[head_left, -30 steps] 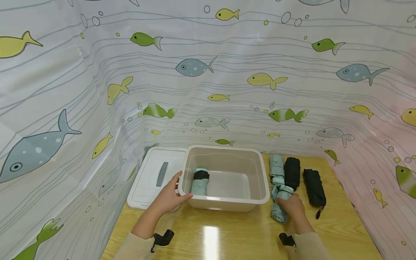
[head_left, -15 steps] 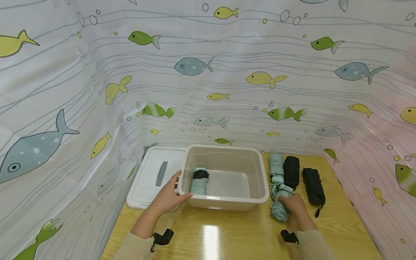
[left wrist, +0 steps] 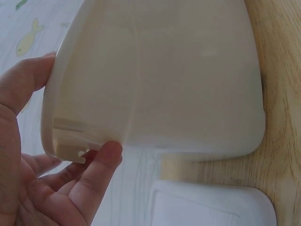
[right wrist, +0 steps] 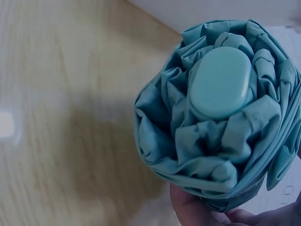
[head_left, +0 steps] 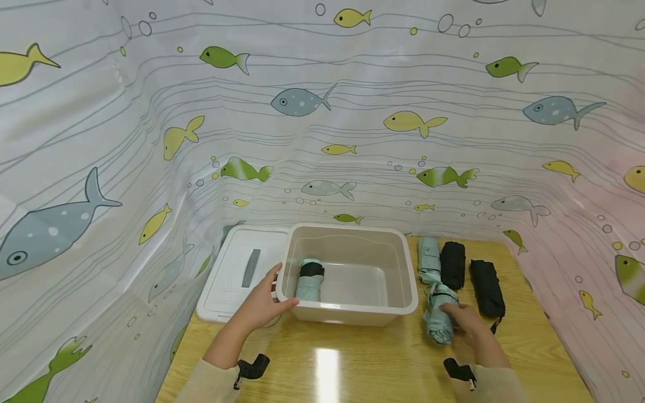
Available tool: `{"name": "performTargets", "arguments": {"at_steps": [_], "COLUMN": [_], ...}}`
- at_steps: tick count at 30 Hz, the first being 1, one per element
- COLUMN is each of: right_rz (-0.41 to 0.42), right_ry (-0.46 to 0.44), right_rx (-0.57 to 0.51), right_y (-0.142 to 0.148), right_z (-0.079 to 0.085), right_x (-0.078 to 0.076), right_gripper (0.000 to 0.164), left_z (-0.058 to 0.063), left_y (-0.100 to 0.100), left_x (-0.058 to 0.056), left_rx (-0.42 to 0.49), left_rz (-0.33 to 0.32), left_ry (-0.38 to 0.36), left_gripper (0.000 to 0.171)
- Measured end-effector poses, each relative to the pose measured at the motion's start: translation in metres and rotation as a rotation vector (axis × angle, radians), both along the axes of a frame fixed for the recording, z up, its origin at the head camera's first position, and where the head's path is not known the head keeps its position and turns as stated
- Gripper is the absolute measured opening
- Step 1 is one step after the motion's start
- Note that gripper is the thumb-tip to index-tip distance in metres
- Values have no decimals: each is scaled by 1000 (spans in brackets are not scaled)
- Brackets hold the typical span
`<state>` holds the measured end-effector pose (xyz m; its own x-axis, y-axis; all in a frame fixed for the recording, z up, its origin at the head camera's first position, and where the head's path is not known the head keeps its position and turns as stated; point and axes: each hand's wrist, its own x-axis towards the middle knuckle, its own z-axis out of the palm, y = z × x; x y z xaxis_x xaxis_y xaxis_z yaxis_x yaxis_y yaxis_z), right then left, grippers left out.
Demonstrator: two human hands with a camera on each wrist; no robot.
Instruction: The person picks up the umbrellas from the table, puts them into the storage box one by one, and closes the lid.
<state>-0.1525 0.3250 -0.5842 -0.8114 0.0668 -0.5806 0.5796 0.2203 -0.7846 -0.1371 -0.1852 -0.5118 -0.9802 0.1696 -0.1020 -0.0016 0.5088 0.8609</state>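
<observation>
My left hand (head_left: pixel 262 305) grips the left end of a beige plastic storage bin (head_left: pixel 347 318), thumb at the front rim. In the left wrist view its fingers (left wrist: pixel 96 176) curl around the bin's rim (left wrist: pixel 49 108). My right hand (head_left: pixel 470 322) holds a rolled teal folding umbrella (head_left: pixel 438 322) just right of the bin. The right wrist view shows that umbrella's end with an oval teal cap (right wrist: pixel 221 82), and fingers (right wrist: pixel 190 205) behind it. Inside the bin, at its left, lies another teal folding umbrella (head_left: pixel 309 286) with a black band.
Behind the held umbrella lie a teal folding umbrella (head_left: pixel 429 257) and a black one (head_left: pixel 453 266). Another black folding umbrella (head_left: pixel 487 288) is farther right. A white lid (head_left: pixel 232 285) with a grey handle lies left of the bin on the wooden table (head_left: pixel 373 364). A fish-print sheet (head_left: pixel 373 73) surrounds the table.
My right hand has shifted slightly to the right, and the umbrella in it has moved and tilted a little. My left hand has stayed on the bin.
</observation>
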Motion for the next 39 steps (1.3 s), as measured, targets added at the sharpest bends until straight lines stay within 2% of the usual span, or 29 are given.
{"name": "performTargets", "arguments": {"at_steps": [7,15,28,34,39], "right_rz": [-4,33,109,144,199], "right_ry": [29,106,181,216,225], "right_rx": [-17,30,-9,-24,-96], "right_y": [3,3,-15,-27,-38], "right_z": [26,56,113,131,142], "right_x": [1,-6,-20,-30,-40], "right_gripper": [100,99,99,95,92], "left_z": [1,0,0,2,3], "left_y": [0,0,0,0,1], "left_x": [-1,-1,0,1,1], "left_rx": [11,-14,-3,-5,-7], "left_rz": [-5,2,5,8,7], "left_ry": [-2,-2,-7,-11,-9], "left_gripper": [103,105,105,105,105]}}
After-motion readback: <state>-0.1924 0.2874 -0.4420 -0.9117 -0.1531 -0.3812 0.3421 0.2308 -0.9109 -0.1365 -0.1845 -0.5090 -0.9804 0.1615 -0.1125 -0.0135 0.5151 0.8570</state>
